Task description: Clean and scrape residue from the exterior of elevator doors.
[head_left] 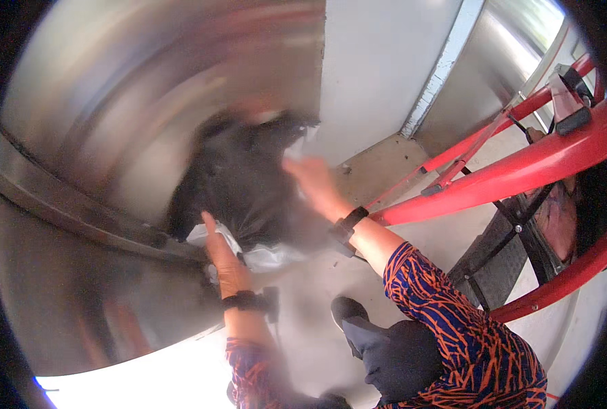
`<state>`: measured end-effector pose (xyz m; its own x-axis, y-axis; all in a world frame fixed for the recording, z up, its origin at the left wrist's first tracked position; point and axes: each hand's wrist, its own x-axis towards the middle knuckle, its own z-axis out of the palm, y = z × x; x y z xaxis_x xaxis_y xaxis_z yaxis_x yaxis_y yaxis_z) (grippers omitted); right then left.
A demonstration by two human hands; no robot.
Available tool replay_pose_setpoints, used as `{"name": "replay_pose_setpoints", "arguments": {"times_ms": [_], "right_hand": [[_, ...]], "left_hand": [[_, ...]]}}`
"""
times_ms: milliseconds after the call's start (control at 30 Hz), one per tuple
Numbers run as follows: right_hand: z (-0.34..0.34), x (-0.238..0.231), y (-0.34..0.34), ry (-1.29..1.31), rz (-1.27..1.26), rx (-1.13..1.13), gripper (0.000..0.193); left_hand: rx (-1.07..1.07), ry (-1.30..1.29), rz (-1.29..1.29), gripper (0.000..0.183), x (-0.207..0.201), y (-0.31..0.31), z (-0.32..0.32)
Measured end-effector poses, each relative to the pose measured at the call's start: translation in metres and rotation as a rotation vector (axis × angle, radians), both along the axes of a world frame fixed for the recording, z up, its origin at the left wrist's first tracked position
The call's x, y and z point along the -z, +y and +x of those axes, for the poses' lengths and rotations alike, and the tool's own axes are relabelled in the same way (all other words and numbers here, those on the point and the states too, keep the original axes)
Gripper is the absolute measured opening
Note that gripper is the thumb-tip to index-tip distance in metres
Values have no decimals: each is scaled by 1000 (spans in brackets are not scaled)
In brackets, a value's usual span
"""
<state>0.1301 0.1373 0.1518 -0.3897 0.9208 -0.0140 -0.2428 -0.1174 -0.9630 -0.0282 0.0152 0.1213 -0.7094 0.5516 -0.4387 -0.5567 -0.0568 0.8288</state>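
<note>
Orange-streaked navy sleeves (pixel 429 290), black wristbands (pixel 351 223)

A brushed-metal wall (pixel 133 75) fills the left, its shiny surface smeared with curved, blurred reflections, some of them reddish. A dark metal band (pixel 65 194) runs along it. On the far side stands a smooth, pale grey panel (pixel 378 61), bordered on its right by a scuffed light-blue strip (pixel 446 65); another brushed-metal panel (pixel 487 68) follows. The floor (pixel 303 307) is pale greyish beige. A red tubular frame (pixel 514 170) occupies the right. Glaring white light shows at near left, and brightness also at far right.
</note>
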Motion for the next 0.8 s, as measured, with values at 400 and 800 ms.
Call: {"name": "replay_pose_setpoints", "arguments": {"times_ms": [400,800], "right_hand": [[-12,30,21,-149,-99,128,24],[-9,65,22,-149,-174,98,17]], "left_hand": [[103,-8,-137,32,46,14,-57],[22,33,-89,37,36,-1,-42]]}}
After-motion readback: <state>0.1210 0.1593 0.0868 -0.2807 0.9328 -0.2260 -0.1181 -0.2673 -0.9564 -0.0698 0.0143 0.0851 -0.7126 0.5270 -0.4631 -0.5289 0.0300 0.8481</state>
